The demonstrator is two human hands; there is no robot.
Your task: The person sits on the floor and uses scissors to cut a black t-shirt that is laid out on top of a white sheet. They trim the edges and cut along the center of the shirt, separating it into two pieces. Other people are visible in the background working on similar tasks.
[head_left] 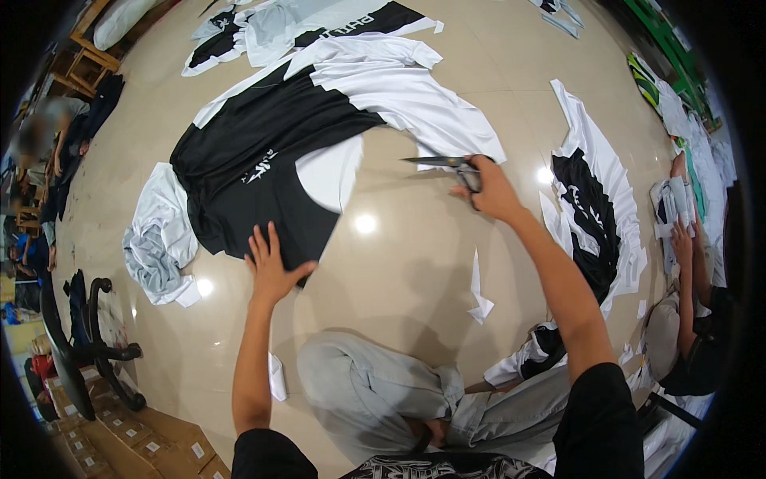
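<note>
A black and white cloth piece (247, 132) lies spread on the tiled floor in front of me, its white part curving away to the right. My left hand (276, 270) rests on the near black corner with its fingers spread. In my right hand (492, 191) is a pair of scissors (455, 163), gripped by the handles, with the blades pointing left. The scissors are over bare floor, apart from the black cloth and close to the end of the white part. Beside the black cloth on the left sits a crumpled white and grey cloth bundle (162, 247).
More black and white cloth (590, 207) lies to the right, and another pile (263, 32) at the far side. A white scrap (480, 299) is near my knees. Cardboard boxes (144, 439) and a dark chair base (104, 343) stand left. Another person's hands (684, 239) hold cloth at the right.
</note>
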